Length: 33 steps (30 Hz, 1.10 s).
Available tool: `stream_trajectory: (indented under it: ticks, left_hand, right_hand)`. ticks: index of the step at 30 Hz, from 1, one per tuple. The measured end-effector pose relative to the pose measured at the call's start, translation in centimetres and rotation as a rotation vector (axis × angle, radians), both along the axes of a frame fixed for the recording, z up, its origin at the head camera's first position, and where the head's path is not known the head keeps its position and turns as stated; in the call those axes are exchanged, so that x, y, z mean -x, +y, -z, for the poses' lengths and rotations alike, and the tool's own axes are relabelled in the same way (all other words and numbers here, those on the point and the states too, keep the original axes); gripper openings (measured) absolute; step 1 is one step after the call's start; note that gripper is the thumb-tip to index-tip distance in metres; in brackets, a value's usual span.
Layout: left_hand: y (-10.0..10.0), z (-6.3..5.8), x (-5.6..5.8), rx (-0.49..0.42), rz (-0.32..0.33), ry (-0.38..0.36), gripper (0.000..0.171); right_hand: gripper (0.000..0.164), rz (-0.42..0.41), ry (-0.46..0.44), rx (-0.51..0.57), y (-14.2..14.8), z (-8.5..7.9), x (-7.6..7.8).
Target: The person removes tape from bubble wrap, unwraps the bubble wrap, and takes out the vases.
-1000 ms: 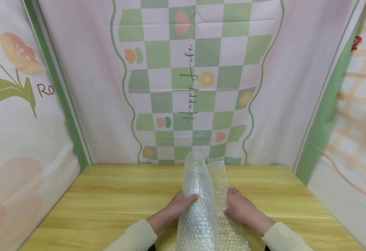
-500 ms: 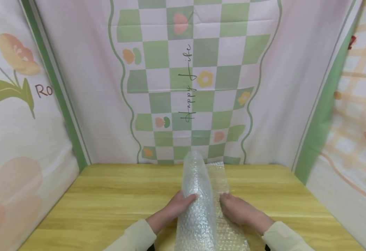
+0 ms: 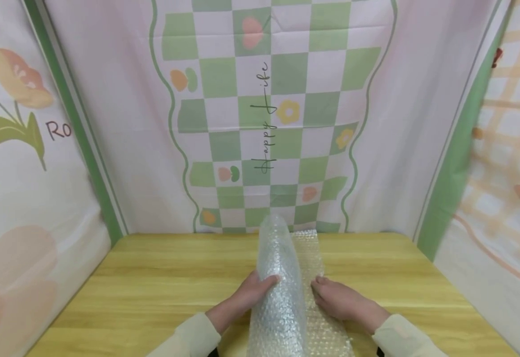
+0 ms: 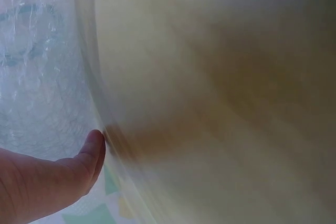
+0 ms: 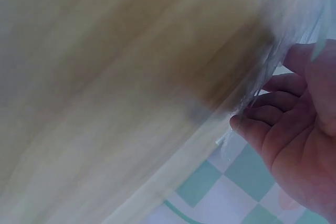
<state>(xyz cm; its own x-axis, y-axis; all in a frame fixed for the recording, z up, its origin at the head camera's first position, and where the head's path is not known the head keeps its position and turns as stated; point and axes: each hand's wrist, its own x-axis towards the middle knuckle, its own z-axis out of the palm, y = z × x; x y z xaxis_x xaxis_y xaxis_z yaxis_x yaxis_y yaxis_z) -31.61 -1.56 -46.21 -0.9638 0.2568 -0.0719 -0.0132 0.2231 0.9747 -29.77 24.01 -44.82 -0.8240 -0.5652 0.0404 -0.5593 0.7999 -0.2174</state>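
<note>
A thick roll of clear bubble wrap (image 3: 278,297) stretches away from me in the middle of the head view, with a loose flat flap (image 3: 308,253) along its right side. My left hand (image 3: 252,293) holds the roll from the left, thumb across its top; its other fingers are mostly hidden. The left wrist view shows this hand (image 4: 58,179) against the plastic. My right hand (image 3: 337,298) has curled fingers at the flap's right edge. In the right wrist view, the fingers and thumb of the right hand (image 5: 294,129) close on the bubble wrap's edge (image 5: 257,85).
A wood-grain table (image 3: 161,282) lies under the bubble wrap. Behind it hangs a green-and-white checked cloth (image 3: 224,114) with printed lettering. More printed cloth hangs at the left (image 3: 14,198) and right (image 3: 505,198) sides.
My right hand has moved slightly left onto the flap, and its fingers have curled at the edge. The left hand and the roll stay nearly still. The head view has shifted slightly.
</note>
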Motion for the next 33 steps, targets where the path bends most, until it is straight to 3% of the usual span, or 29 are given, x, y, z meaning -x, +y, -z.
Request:
stream_trajectory:
  ticks: [13,33]
  left_hand:
    - [0.07,0.13,0.05,-0.015,-0.022,-0.021,0.081]
    - [-0.39,-0.04,-0.11,-0.013,0.01,-0.007,0.085]
  right_hand:
    - [0.053,-0.025,0.022,0.028,0.38,0.26,-0.27]
    - [0.054,0.001,0.021,0.048,0.24,0.29,-0.64]
